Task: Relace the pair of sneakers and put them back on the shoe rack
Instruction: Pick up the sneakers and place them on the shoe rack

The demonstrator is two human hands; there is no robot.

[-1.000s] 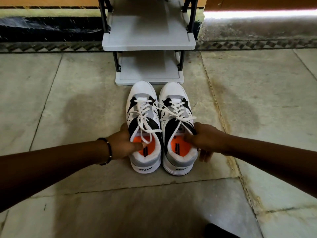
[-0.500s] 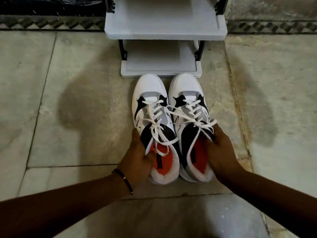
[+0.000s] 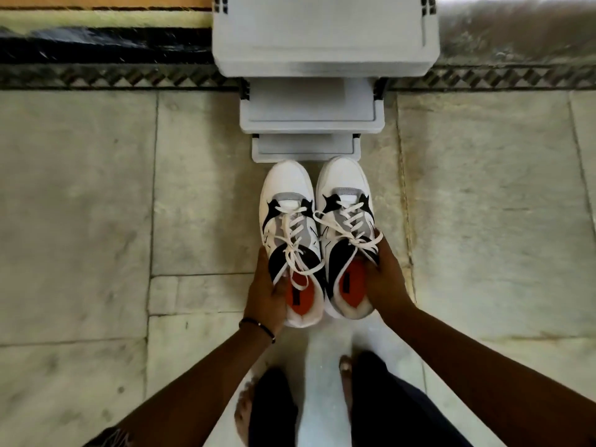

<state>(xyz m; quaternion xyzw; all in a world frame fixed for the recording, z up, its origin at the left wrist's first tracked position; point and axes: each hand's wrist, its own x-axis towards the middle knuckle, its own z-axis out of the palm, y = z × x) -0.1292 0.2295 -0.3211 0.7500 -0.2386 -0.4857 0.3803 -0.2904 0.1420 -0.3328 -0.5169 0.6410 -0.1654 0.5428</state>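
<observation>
Standing now where a second before I had crouched, I held the laced pair clear of the floor — left hand (image 3: 266,296) closed on the left sneaker (image 3: 290,240), right hand (image 3: 385,280) on the right sneaker (image 3: 346,233) — toes before the shoe rack (image 3: 322,43), shelving apparently next.
</observation>
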